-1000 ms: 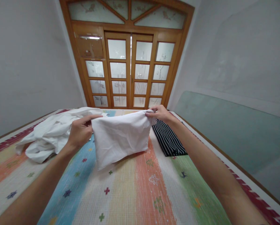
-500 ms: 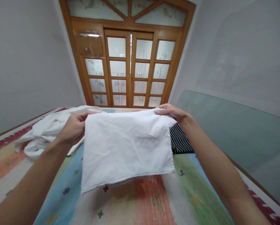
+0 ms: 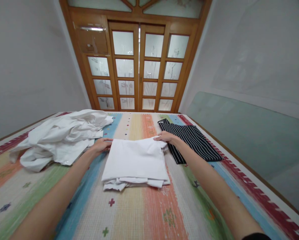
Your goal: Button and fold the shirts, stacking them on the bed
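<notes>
A white folded cloth (image 3: 136, 160) lies flat on the multicoloured striped cover, with several layers showing along its near edge. At its far left corner my left hand (image 3: 102, 145) pinches the edge, the fingertips partly hidden by the fabric. My right hand (image 3: 165, 137) grips the far right corner, thumb on top. Just beyond the right hand, a folded black garment with white stripes (image 3: 191, 140) rests on the cover. To the left of my left hand is a loose, crumpled heap of white fabric (image 3: 64, 133).
The striped cover (image 3: 129, 220) spreads beneath everything and ends at a patterned border. A pale green panel (image 3: 249, 133) stands along the right wall. Wooden doors with glass panes (image 3: 139, 66) are at the far end, and a plain wall (image 3: 26, 60) is on the left.
The white cloth, held up between both hands before, has come down and now lies on the cover. Both hands moved lower and closer together, uncovering the striped garment.
</notes>
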Demonstrator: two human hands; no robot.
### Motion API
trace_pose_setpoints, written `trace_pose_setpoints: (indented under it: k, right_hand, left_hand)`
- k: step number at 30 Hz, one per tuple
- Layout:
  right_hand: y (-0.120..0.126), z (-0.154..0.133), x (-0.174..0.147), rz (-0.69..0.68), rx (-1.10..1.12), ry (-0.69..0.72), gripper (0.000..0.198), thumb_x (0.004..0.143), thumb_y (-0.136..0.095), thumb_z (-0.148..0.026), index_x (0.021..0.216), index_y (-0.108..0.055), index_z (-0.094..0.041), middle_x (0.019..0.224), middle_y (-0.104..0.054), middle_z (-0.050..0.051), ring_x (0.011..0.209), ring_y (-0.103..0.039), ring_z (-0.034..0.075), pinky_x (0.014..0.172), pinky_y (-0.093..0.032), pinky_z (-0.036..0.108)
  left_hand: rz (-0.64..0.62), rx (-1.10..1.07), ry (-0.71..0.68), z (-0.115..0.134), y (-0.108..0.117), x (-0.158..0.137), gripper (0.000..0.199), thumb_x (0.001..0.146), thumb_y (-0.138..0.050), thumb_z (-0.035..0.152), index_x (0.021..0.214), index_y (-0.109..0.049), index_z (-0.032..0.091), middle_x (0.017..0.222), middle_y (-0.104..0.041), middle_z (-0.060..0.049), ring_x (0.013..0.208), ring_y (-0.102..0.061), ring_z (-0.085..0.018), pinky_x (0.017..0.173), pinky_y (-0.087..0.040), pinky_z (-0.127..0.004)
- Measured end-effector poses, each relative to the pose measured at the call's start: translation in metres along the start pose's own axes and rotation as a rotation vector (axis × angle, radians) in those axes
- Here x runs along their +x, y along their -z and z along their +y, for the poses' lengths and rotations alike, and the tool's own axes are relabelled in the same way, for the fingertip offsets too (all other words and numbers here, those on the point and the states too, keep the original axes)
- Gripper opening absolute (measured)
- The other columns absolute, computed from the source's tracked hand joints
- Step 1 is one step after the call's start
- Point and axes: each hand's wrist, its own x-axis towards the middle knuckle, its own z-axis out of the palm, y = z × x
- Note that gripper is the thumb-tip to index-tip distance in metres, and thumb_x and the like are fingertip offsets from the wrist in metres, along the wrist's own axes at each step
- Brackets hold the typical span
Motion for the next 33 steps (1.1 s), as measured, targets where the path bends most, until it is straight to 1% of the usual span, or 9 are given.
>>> trace_pose_setpoints:
  k: [4,7,11,16,18,23,25,28,33]
  right_hand:
    - [0.002,0.003,0.007,0.068,-0.266,0.136,0.017,0.071,-0.079,-0.025,0.065,-0.067,-0.014,0.059,-0.066,0.000,0.058,-0.060,0.013,0.054,-0.045,0.021]
    - [0.000,0.005,0.006,0.163,-0.504,0.292,0.009,0.072,-0.076,-0.019,0.077,-0.071,-0.014,0.082,-0.074,0.006,0.079,-0.066,0.018,0.075,-0.050,0.027]
    - [-0.015,0.009,-0.011,0.284,-0.641,0.593,0.021,0.079,-0.071,-0.022,0.099,-0.071,-0.014,0.110,-0.072,0.013,0.108,-0.064,0.025,0.099,-0.044,0.039]
    - [-0.057,0.017,-0.063,0.110,-0.663,0.936,0.035,0.087,-0.066,-0.038,0.113,-0.067,-0.014,0.127,-0.064,0.019,0.123,-0.056,0.027,0.103,-0.043,0.046]
    - [-0.074,0.019,-0.086,0.020,-0.705,1.010,0.034,0.087,-0.066,-0.040,0.110,-0.068,-0.015,0.122,-0.067,0.017,0.115,-0.061,0.025,0.098,-0.047,0.043]
    - [-0.098,0.025,-0.123,-0.049,-0.920,1.042,0.045,0.085,-0.064,-0.052,0.108,-0.066,-0.013,0.118,-0.068,0.017,0.109,-0.063,0.028,0.094,-0.049,0.043]
    - [-0.101,0.028,-0.129,-0.027,-0.982,1.012,0.040,0.087,-0.061,-0.044,0.110,-0.064,-0.012,0.117,-0.068,0.018,0.109,-0.063,0.028,0.092,-0.050,0.041]
    - [-0.104,0.033,-0.135,0.022,-1.045,0.940,0.025,0.088,-0.055,-0.025,0.108,-0.062,-0.012,0.109,-0.069,0.017,0.103,-0.064,0.025,0.085,-0.051,0.037]
    - [-0.101,0.037,-0.143,0.027,-1.126,0.913,0.015,0.091,-0.048,-0.013,0.099,-0.060,-0.014,0.096,-0.069,0.012,0.085,-0.064,0.020,0.074,-0.049,0.030]
  left_hand:
    - [0.012,0.049,-0.018,-0.006,0.000,0.006,0.033,0.060,-0.081,0.038,0.071,-0.062,0.015,0.065,-0.069,-0.005,0.058,-0.062,-0.014,0.055,-0.050,-0.025]
    - [0.081,0.214,-0.159,-0.008,0.003,0.002,0.033,0.062,-0.076,0.044,0.073,-0.063,0.016,0.074,-0.071,-0.006,0.065,-0.065,-0.017,0.059,-0.052,-0.027]
    - [0.165,0.509,-0.279,-0.017,0.008,-0.014,0.033,0.068,-0.064,0.047,0.087,-0.064,0.020,0.078,-0.070,-0.004,0.062,-0.064,-0.018,0.057,-0.049,-0.028]
    - [0.115,0.581,-0.154,-0.026,0.005,-0.046,0.049,0.066,-0.065,0.052,0.102,-0.058,0.020,0.079,-0.071,-0.002,0.068,-0.069,-0.022,0.057,-0.049,-0.029]
    - [0.049,0.521,-0.097,-0.024,0.003,-0.058,0.048,0.066,-0.068,0.051,0.103,-0.058,0.021,0.081,-0.073,-0.003,0.076,-0.071,-0.025,0.060,-0.051,-0.031]
    - [-0.150,0.328,-0.050,-0.027,-0.001,-0.082,0.068,0.073,-0.069,0.047,0.132,-0.046,0.021,0.087,-0.076,-0.005,0.078,-0.073,-0.026,0.062,-0.055,-0.035]
    - [-0.176,0.262,-0.049,-0.035,-0.003,-0.089,0.091,0.072,-0.072,0.047,0.148,-0.029,0.021,0.106,-0.075,-0.010,0.088,-0.073,-0.027,0.070,-0.057,-0.036]
    - [-0.133,0.243,-0.120,-0.047,-0.005,-0.099,0.108,0.069,-0.075,0.047,0.155,-0.015,0.021,0.141,-0.056,-0.016,0.116,-0.064,-0.029,0.090,-0.055,-0.039]
    - [-0.166,0.388,-0.295,-0.049,0.000,-0.107,0.087,0.072,-0.071,0.050,0.149,-0.039,0.025,0.152,-0.045,-0.010,0.133,-0.049,-0.032,0.105,-0.046,-0.044]
